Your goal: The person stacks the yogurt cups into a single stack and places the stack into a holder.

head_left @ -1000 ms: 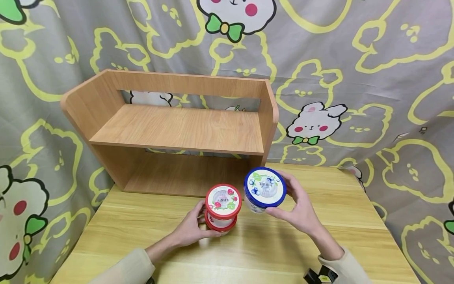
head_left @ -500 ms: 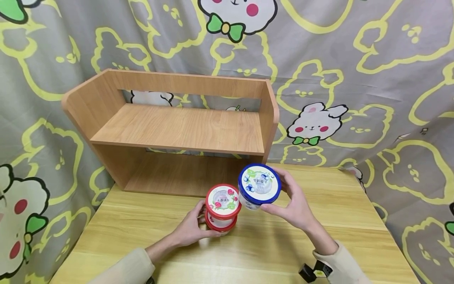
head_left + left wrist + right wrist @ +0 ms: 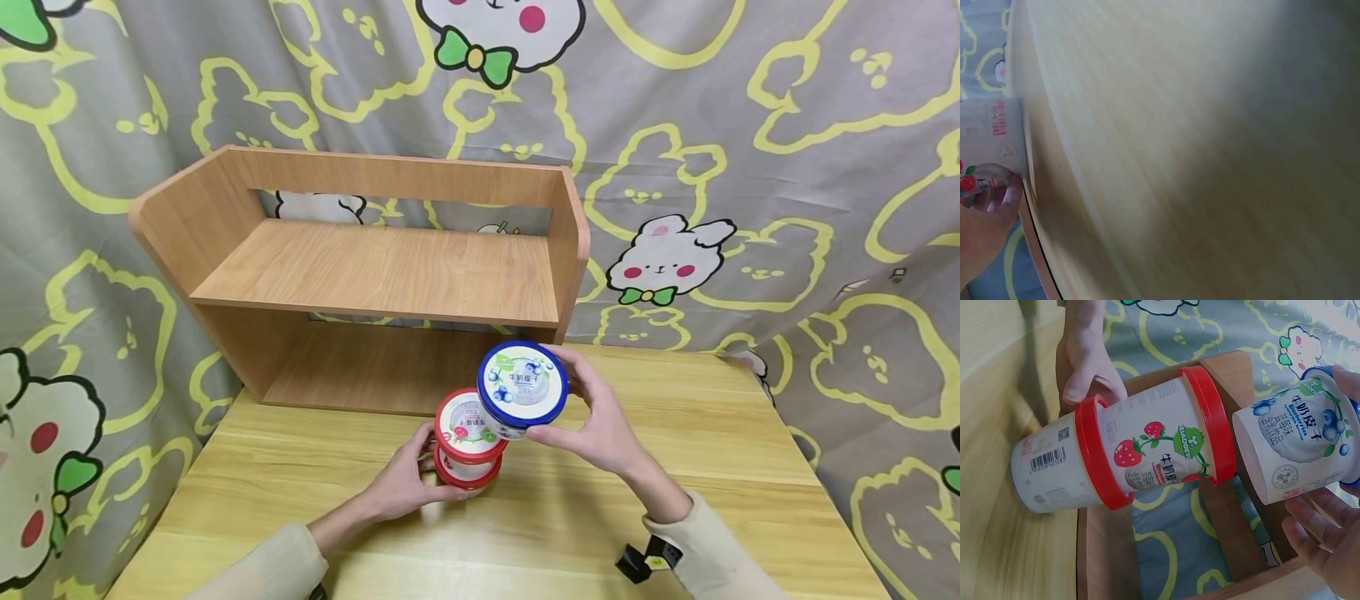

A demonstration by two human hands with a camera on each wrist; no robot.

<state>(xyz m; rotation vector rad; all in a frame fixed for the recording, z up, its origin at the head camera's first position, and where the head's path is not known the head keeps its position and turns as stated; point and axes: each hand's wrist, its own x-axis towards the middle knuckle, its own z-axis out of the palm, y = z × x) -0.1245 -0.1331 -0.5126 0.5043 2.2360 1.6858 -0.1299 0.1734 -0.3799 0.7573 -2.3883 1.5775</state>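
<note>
Two strawberry milk tubs with red lids stand stacked on the table, the upper tub point(image 3: 468, 423) on the lower tub point(image 3: 1047, 469). My left hand point(image 3: 405, 482) holds the lower tub from the left, with thumb and fingers on either side. My right hand point(image 3: 600, 421) grips a blueberry tub point(image 3: 523, 383) with a blue lid, raised above the table. It overlaps the upper red lid in the head view. In the right wrist view, a narrow gap shows between the blueberry tub's base point(image 3: 1250, 456) and that red lid point(image 3: 1210, 425).
A two-level wooden shelf point(image 3: 390, 271) stands behind the stack, its lower board point(image 3: 375, 367) near table height. The wooden table point(image 3: 712, 450) extends to the right. A patterned grey curtain point(image 3: 675, 183) hangs at the back and sides.
My right hand has carried the blueberry tub leftward and slightly up in the head view, over the stack's right side. My left hand and the red-lidded tubs have stayed in place.
</note>
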